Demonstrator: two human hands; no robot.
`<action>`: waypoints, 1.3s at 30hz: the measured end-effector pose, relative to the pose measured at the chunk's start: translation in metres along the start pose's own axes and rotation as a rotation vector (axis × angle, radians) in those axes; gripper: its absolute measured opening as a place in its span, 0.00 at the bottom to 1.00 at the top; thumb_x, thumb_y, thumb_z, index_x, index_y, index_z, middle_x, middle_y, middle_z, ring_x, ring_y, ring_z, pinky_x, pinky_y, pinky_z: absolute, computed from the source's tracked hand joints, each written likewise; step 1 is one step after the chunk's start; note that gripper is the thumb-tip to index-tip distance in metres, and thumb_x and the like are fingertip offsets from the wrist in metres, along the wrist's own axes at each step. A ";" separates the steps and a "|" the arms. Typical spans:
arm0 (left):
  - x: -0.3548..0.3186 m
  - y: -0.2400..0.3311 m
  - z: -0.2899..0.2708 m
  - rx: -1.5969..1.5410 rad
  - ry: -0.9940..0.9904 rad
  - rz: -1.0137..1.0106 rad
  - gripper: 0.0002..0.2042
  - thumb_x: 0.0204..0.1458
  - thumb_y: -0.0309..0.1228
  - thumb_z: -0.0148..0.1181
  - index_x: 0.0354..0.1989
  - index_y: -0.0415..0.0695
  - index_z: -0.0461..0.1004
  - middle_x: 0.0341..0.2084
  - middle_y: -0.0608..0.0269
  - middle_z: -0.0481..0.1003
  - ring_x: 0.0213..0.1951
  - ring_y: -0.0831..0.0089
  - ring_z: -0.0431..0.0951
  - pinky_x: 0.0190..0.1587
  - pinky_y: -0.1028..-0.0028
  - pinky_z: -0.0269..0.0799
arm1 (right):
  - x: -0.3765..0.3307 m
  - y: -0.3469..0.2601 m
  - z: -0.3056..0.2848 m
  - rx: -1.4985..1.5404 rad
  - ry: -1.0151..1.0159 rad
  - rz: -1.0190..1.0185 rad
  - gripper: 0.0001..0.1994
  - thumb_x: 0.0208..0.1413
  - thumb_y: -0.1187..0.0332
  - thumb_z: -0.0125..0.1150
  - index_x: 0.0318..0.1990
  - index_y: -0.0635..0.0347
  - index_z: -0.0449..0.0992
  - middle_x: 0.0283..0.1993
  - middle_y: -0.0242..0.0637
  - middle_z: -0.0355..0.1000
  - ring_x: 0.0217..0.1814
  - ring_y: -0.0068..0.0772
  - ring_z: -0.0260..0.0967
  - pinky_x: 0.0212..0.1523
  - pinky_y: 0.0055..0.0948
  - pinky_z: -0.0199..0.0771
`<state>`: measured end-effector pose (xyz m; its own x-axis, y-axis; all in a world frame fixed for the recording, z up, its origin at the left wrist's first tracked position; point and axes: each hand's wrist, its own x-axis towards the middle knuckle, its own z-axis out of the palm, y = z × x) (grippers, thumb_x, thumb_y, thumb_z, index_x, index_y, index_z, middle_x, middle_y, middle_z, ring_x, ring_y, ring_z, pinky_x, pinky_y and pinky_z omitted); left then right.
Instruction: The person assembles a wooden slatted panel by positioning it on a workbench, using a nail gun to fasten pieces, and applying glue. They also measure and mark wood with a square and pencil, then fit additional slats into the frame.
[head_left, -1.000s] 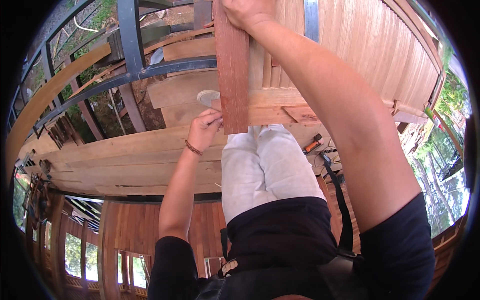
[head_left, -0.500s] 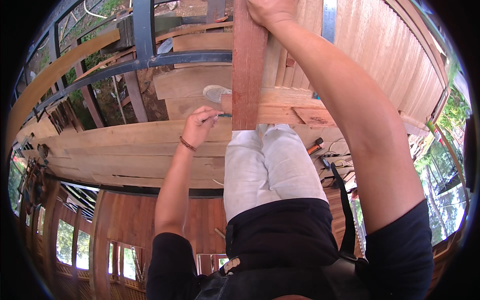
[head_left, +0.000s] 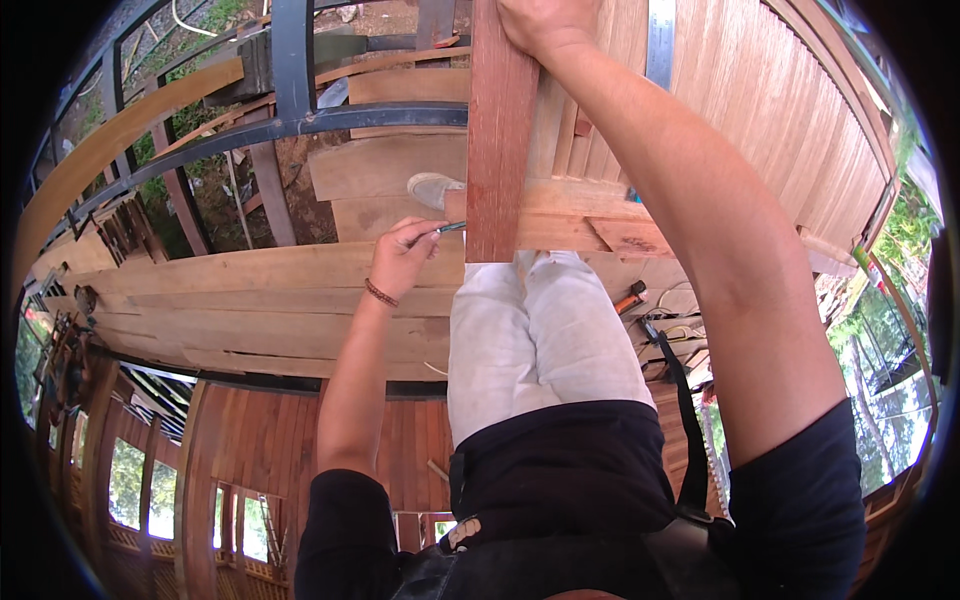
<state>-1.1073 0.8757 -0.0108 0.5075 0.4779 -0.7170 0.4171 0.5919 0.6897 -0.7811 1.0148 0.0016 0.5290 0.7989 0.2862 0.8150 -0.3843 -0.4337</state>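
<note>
My left hand (head_left: 404, 252), with a braided bracelet at the wrist, pinches a slim dark-green pencil-like stick (head_left: 452, 227). Its far end meets the left edge of a reddish-brown wooden board (head_left: 497, 150), close to the board's near end. At the top of the view my right hand (head_left: 552, 22) is closed around the upper part of that same board; some of its fingers are cut off by the picture's edge. Beneath the board lies a paler crosswise timber (head_left: 590, 228), beside a stack of wooden strips (head_left: 740, 130).
A metal ruler (head_left: 660, 45) lies on the strips. Dark metal framing (head_left: 295, 70) stands at the far left over soil and offcuts. Long planks (head_left: 250, 300) run leftward. An orange-and-black tool (head_left: 631, 297) and cables lie right of my legs. A strap (head_left: 690, 430) hangs by my right side.
My left hand has shifted very slightly, and more of the green stick shows between its fingers and the board. The right hand keeps its hold on the board.
</note>
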 end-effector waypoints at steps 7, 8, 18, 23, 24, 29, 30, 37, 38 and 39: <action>0.011 0.015 0.022 -0.030 -0.120 0.032 0.08 0.54 0.17 0.54 0.41 0.33 0.77 0.34 0.65 0.73 0.29 0.81 0.73 0.32 0.81 0.71 | 0.000 -0.002 -0.002 -0.018 -0.021 0.013 0.21 0.53 0.57 0.55 0.55 0.50 0.69 0.55 0.52 0.61 0.56 0.56 0.57 0.58 0.48 0.58; 0.009 0.013 0.022 -0.036 -0.129 0.029 0.08 0.54 0.17 0.54 0.41 0.34 0.77 0.33 0.65 0.73 0.29 0.81 0.73 0.32 0.81 0.71 | 0.000 -0.003 -0.003 -0.013 -0.028 0.012 0.21 0.53 0.57 0.55 0.55 0.50 0.69 0.55 0.52 0.61 0.56 0.56 0.57 0.58 0.48 0.58; -0.019 -0.005 -0.022 0.206 -0.155 0.024 0.09 0.52 0.17 0.56 0.40 0.37 0.78 0.30 0.67 0.72 0.29 0.81 0.71 0.32 0.81 0.69 | 0.002 -0.005 -0.005 -0.001 -0.031 -0.030 0.21 0.53 0.59 0.56 0.55 0.52 0.68 0.55 0.53 0.61 0.56 0.57 0.57 0.58 0.49 0.58; -0.080 -0.026 -0.068 0.188 0.047 -0.203 0.07 0.51 0.21 0.58 0.38 0.36 0.78 0.27 0.66 0.72 0.29 0.79 0.70 0.32 0.80 0.67 | 0.000 0.002 0.000 -0.018 -0.029 -0.047 0.22 0.53 0.58 0.57 0.55 0.51 0.68 0.56 0.51 0.61 0.59 0.55 0.54 0.60 0.48 0.54; -0.091 -0.028 -0.071 0.186 0.129 -0.239 0.07 0.51 0.21 0.59 0.38 0.36 0.78 0.27 0.66 0.72 0.29 0.80 0.71 0.32 0.80 0.68 | -0.001 0.005 0.005 -0.036 -0.009 -0.066 0.22 0.53 0.57 0.57 0.56 0.50 0.68 0.56 0.50 0.61 0.60 0.54 0.53 0.62 0.47 0.52; -0.081 -0.021 -0.065 -0.006 0.574 -0.215 0.09 0.55 0.25 0.57 0.43 0.36 0.76 0.25 0.68 0.73 0.26 0.82 0.71 0.28 0.81 0.69 | 0.000 0.001 0.000 -0.022 -0.101 0.021 0.23 0.52 0.58 0.57 0.58 0.47 0.67 0.58 0.49 0.57 0.62 0.54 0.50 0.63 0.49 0.50; -0.067 -0.009 -0.061 -0.039 0.596 -0.182 0.09 0.55 0.24 0.56 0.43 0.36 0.76 0.25 0.68 0.73 0.26 0.82 0.72 0.28 0.81 0.69 | 0.000 -0.001 -0.002 -0.020 -0.109 0.022 0.24 0.52 0.59 0.57 0.58 0.47 0.66 0.58 0.49 0.56 0.62 0.55 0.50 0.63 0.50 0.50; 0.091 0.130 -0.048 -0.038 0.454 0.296 0.08 0.56 0.25 0.56 0.42 0.38 0.76 0.24 0.70 0.72 0.25 0.84 0.71 0.27 0.83 0.67 | 0.000 -0.002 -0.002 -0.018 -0.157 0.061 0.26 0.53 0.56 0.54 0.62 0.43 0.64 0.62 0.48 0.55 0.66 0.54 0.46 0.63 0.52 0.48; 0.121 0.150 -0.049 -0.018 0.436 0.318 0.08 0.56 0.25 0.56 0.42 0.37 0.76 0.24 0.70 0.72 0.25 0.84 0.71 0.27 0.83 0.67 | 0.001 -0.002 -0.003 -0.019 -0.150 0.054 0.27 0.53 0.57 0.55 0.62 0.44 0.64 0.62 0.48 0.55 0.65 0.55 0.47 0.62 0.52 0.50; 0.147 0.173 -0.050 0.000 0.420 0.324 0.08 0.56 0.25 0.57 0.41 0.37 0.76 0.24 0.70 0.72 0.25 0.84 0.71 0.27 0.83 0.67 | 0.003 -0.002 -0.002 -0.018 -0.153 0.053 0.26 0.52 0.57 0.55 0.62 0.44 0.64 0.61 0.48 0.55 0.65 0.54 0.48 0.62 0.52 0.50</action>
<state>-0.9979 1.0806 -0.0023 0.2647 0.8549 -0.4461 0.2891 0.3710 0.8825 -0.7813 1.0170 0.0047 0.5303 0.8379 0.1292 0.7916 -0.4348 -0.4294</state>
